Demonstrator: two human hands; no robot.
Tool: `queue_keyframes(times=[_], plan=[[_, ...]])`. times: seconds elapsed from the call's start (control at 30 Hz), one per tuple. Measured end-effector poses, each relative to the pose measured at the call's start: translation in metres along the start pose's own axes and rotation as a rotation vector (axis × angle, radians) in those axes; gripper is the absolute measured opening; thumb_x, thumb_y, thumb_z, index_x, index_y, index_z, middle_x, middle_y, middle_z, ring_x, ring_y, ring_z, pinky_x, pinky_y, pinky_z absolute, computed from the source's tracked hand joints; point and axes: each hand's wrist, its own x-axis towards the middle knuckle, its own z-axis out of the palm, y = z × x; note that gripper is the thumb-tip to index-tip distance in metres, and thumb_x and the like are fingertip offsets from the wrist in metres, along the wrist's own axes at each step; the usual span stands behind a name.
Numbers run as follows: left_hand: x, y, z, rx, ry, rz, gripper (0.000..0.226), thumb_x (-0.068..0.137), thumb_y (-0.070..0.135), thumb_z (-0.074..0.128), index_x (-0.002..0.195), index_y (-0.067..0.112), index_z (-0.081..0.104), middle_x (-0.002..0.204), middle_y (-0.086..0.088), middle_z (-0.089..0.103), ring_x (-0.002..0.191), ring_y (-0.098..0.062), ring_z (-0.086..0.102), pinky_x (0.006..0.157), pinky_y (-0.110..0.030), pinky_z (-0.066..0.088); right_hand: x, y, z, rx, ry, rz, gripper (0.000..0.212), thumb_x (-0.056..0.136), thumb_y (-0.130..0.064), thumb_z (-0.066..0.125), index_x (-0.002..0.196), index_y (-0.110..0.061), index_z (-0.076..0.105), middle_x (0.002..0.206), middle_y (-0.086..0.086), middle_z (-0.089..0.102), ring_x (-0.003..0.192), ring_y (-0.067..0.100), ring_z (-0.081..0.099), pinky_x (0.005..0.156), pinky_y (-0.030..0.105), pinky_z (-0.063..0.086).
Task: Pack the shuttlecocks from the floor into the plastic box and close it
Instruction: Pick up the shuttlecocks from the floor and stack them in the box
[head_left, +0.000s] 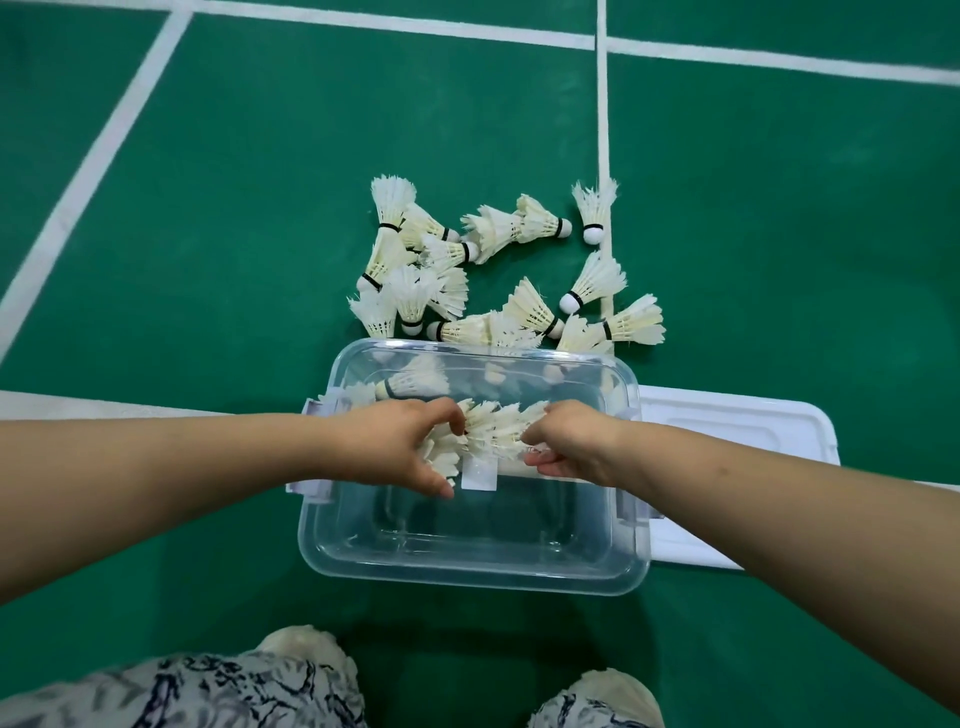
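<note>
Currently, packing step: your left hand (400, 447) and right hand (571, 441) together grip a bunch of shuttlecocks (491, 428) above the plastic box (467, 577). Next, release them inside, then gather the pile (530, 312) on the floor (260, 208) beyond.

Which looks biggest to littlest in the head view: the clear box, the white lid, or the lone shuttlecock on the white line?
1. clear box
2. white lid, partly hidden, so box versus lid is unsure
3. lone shuttlecock, farther from the camera but plainly smallest
</note>
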Motion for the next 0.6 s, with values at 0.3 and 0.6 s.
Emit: queue_keyframes(times=[0.3, 0.6], plan=[[0.006, 0.007, -0.002, 0.083, -0.042, -0.041, 0.061, 0.074, 0.044, 0.069, 0.124, 0.026, 0.037, 0.077, 0.007, 0.048, 0.082, -0.02, 0.048, 0.071, -0.028, 0.037, -0.006, -0.009, -0.002, -0.378, 0.315, -0.192, 0.026, 0.089, -0.003, 0.039, 0.065, -0.012, 0.041, 0.08, 0.012, 0.053, 0.076, 0.026, 0.053, 0.071, 0.033, 0.053], [0.014, 0.012, 0.007, 0.016, -0.087, -0.013, 0.071, 0.076, 0.04, 0.069, 0.134, 0.027, 0.03, 0.103, 0.003, 0.047, 0.088, -0.017, 0.047, 0.077, -0.023, 0.035, -0.004, 0.0, -0.002, -0.231, 0.312, -0.238, 0.009, 0.092, -0.006, 0.039, 0.097, -0.009, 0.046, 0.117, 0.026, 0.06, 0.108, 0.04, 0.06, 0.094, 0.049, 0.05]])
